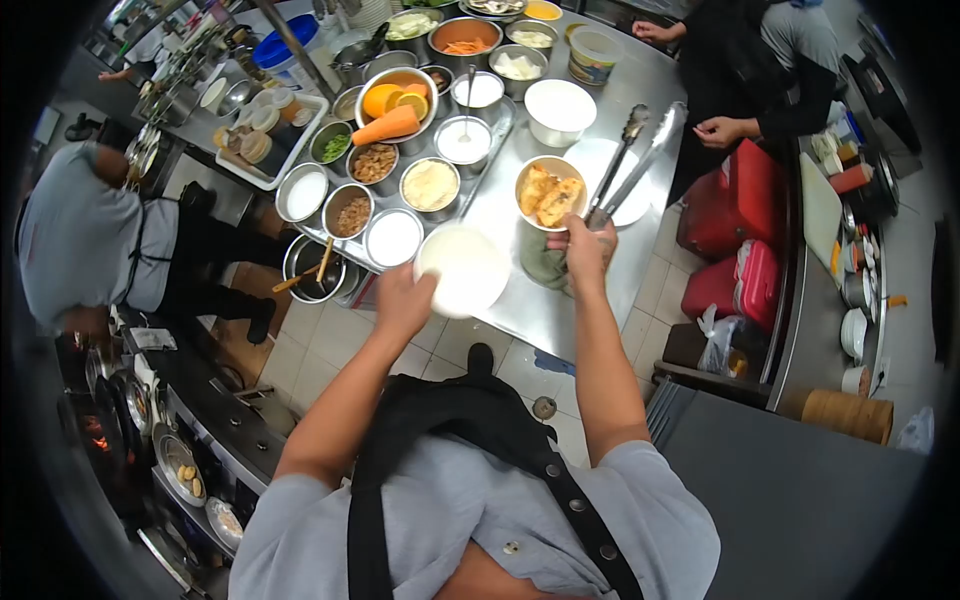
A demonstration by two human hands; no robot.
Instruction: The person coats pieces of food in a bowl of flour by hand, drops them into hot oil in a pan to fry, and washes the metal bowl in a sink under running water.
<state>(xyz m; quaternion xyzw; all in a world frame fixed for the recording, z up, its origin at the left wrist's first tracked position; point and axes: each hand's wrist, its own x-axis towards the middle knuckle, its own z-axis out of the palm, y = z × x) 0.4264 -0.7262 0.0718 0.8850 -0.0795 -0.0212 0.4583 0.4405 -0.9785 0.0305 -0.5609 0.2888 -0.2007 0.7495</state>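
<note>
My left hand [405,302] is closed on the edge of a round white plate [468,270], slightly blurred, at the near edge of the steel table. In my right hand [588,250] are metal tongs [640,150], pointing away from me. The same hand is at the rim of a small bowl [550,194] with browned pieces of food; whether it grips the bowl is hard to tell. A green cloth [545,262] lies just below the bowl. Behind the tongs is a large white plate [628,190].
Metal containers of ingredients [430,185] fill the table's left side, with a white bowl [560,112] farther back. One person [100,230] bends at the left; another person's hand [722,131] is at the right. Red containers [735,215] stand beside the table.
</note>
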